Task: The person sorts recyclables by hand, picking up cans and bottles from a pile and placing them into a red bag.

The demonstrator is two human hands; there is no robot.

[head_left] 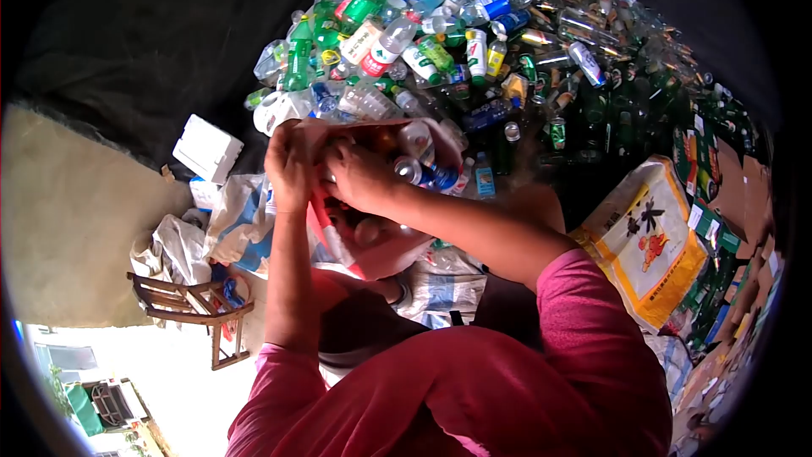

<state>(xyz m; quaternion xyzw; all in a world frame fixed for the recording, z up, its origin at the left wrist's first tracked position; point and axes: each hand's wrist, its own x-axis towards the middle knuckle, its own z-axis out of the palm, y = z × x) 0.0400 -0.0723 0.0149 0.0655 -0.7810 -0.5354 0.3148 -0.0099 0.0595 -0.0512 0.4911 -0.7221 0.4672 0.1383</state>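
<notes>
The bag [387, 261] opens in front of me, striped woven plastic [448, 292] on its near side; beyond it a heap of bottles [372, 42] rises against dark sheeting [135, 42], and to its left is a wooden stool [188, 303]. My left hand [288, 167] pinches its rim; my right hand [362, 176] is inside among cans [408, 171], its grip I cannot tell. Right of the bag, a yellow-and-white sack [647, 241] bears large black characters; bottle labels beyond are too small to read
</notes>
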